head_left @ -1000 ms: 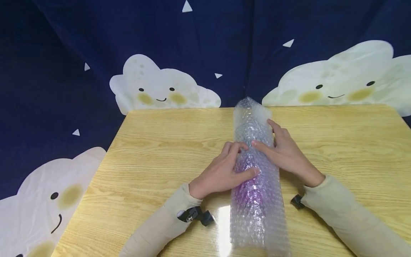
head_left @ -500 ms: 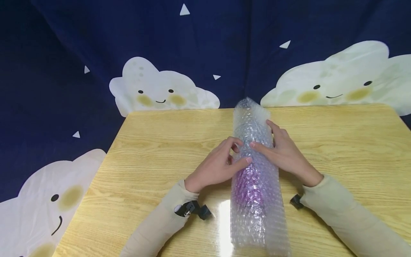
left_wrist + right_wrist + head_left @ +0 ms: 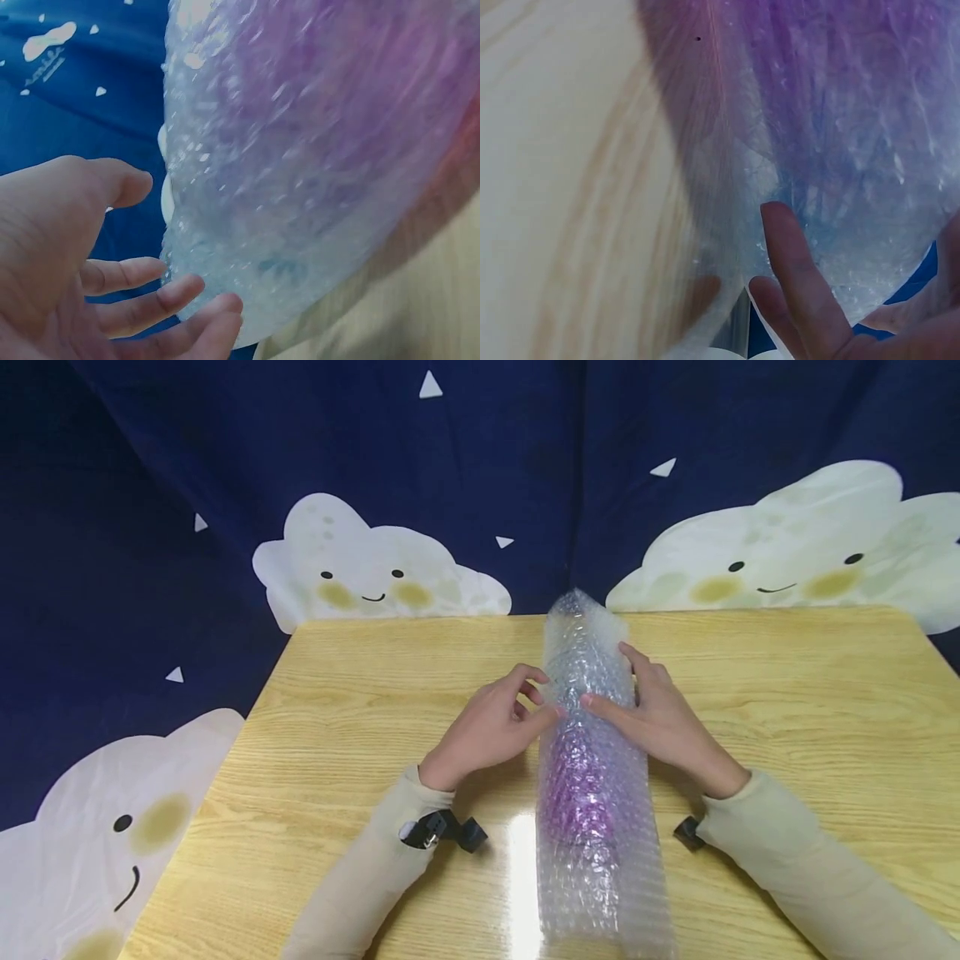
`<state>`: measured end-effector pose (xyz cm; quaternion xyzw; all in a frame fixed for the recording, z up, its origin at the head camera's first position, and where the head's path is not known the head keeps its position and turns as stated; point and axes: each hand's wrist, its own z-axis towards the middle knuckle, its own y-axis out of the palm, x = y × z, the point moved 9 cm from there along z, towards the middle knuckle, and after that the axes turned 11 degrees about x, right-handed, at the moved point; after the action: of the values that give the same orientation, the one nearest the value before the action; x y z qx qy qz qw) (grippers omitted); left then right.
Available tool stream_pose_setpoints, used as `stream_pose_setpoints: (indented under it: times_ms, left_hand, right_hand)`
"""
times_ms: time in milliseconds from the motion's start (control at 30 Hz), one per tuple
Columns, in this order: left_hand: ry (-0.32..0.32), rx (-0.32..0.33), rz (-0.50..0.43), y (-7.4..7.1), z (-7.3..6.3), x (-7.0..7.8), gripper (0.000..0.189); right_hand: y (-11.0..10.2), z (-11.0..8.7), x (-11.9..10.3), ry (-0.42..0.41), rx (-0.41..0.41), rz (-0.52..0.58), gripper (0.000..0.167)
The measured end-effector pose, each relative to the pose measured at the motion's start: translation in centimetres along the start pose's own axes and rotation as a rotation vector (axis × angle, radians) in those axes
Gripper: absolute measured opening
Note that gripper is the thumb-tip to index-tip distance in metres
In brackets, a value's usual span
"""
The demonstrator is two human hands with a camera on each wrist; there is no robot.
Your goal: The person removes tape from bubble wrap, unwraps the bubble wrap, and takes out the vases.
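A long bundle of clear bubble wrap lies lengthwise on the table in the head view. Something purple and pale blue shows through it, its kind blurred by the wrap. My left hand is at the bundle's left side, fingers loosely bent, thumb tip at the wrap. In the left wrist view, that hand has nothing between thumb and fingers. My right hand rests on the bundle's right side, thumb on top and fingers along the edge. The right wrist view shows straight fingers against the wrap.
The bundle lies on a wood-grain table, its far end near the back edge. Behind hangs a dark blue curtain printed with clouds. Small black cameras are strapped at both wrists.
My left hand has slid off the top of the bundle to its left side, moving left and a little away from me. The right hand stays nearly in place.
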<state>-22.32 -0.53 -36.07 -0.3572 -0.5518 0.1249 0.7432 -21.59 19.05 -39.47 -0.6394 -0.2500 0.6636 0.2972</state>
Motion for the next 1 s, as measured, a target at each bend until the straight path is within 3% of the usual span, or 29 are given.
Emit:
stream_pose_setpoints:
  times_ms: [233,433,600,1000]
  left_hand:
    - [-0.019,0.078,-0.009,-0.8,1.2,-0.5,0.047]
    - [0.102,0.135,0.039,-1.1,1.9,0.6,0.046]
    - [0.179,0.130,0.049,-0.8,2.2,1.3,0.048]
    - [0.224,0.139,0.054,-0.1,2.6,1.8,0.051]
  right_hand:
    - [0.0,-0.1,0.0,-0.006,-0.001,0.004,0.106]
    - [-0.1,-0.1,-0.1,-0.010,0.006,0.006,0.105]
    - [0.0,-0.1,0.0,-0.006,0.004,0.007,0.105]
    - [0.1,-0.1,0.0,-0.013,0.013,-0.004,0.105]
